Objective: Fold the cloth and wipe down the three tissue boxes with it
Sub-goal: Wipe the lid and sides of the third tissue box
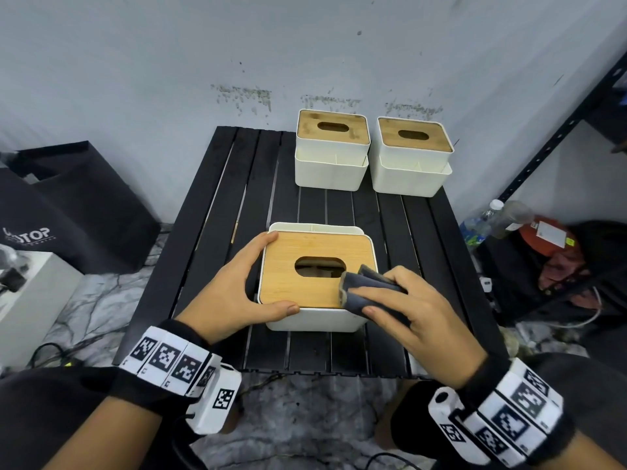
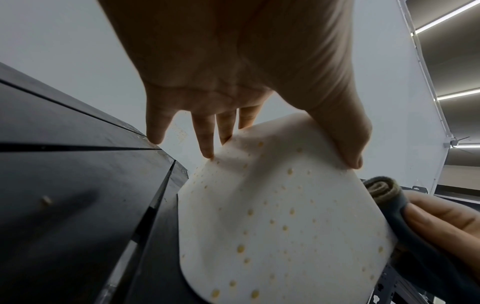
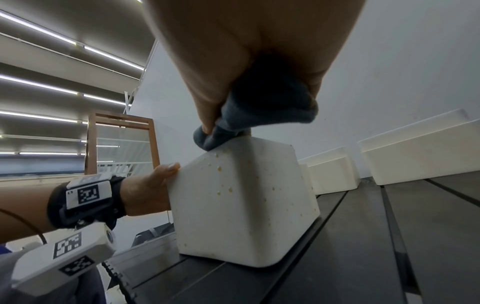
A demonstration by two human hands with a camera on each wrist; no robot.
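We are bracing the near tissue box at the tabletop's front edge with our left hand, fingers curled round its corner so it stays put, while our right hand is pinching the folded cloth on the lid's near-right corner (two other boxes are waiting at the far edge).

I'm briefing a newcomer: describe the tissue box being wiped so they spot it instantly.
On the black slatted table, two tissue boxes stand at the far edge by the wall. The near box sits alone, the left hand gripping it and the right hand pressing a grey cloth on its bamboo lid.
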